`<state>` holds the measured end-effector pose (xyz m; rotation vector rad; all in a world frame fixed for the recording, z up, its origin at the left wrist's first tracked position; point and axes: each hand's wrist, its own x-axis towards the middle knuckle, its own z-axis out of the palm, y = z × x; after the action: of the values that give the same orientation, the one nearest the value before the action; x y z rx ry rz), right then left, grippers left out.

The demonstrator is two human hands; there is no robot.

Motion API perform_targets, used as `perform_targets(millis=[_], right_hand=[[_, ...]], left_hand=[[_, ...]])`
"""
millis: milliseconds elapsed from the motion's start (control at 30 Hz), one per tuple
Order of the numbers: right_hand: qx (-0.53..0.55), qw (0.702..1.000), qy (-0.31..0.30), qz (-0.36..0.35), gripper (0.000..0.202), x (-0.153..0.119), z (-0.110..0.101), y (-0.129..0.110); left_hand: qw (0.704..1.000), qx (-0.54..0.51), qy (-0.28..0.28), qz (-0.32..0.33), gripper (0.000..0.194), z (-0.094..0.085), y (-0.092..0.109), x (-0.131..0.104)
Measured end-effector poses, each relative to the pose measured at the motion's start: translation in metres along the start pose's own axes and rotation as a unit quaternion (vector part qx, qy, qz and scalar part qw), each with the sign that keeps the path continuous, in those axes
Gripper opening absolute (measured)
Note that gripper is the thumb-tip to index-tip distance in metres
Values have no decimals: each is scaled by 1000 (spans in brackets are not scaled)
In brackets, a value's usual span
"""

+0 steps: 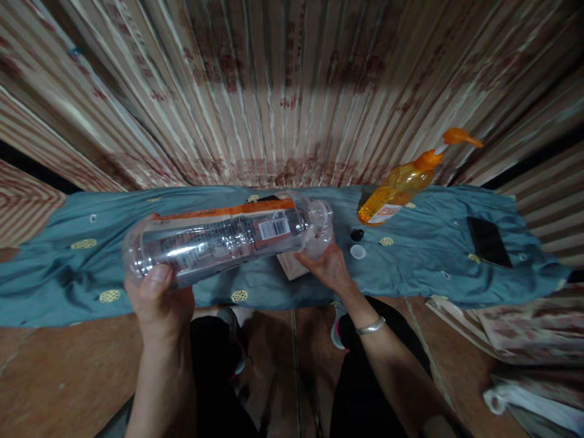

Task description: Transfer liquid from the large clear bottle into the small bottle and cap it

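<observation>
Held near-level above the surface (424,261), the large clear bottle (205,240) looks light, thin-walled and slick — best cradled near its base, where the left hand (159,298) grips; the right hand (332,266) grasps an indistinct clear item (318,239) by its neck

Held bottle (219,240) is over the cloth (429,261), left of the pump bottle (399,188). Cap (357,234) and disc (358,251) just in front of the latter, phone (489,242) far right. Curtain (292,121) behind.

Held bottle (228,236): label text (205,240) blurred
</observation>
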<state>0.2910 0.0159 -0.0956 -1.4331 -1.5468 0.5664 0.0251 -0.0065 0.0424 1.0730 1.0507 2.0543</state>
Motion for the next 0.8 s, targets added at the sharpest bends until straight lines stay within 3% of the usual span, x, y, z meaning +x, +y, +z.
perform_targets(millis=[600, 800], right_hand=[[-1, 1000, -6, 1, 99, 0, 1, 2], [-2, 1000, 2, -11, 96, 0, 1, 3]], left_hand=[[1000, -16, -1, 7, 78, -2, -3, 1], [1000, 28, -8, 1, 77, 0, 0, 0]])
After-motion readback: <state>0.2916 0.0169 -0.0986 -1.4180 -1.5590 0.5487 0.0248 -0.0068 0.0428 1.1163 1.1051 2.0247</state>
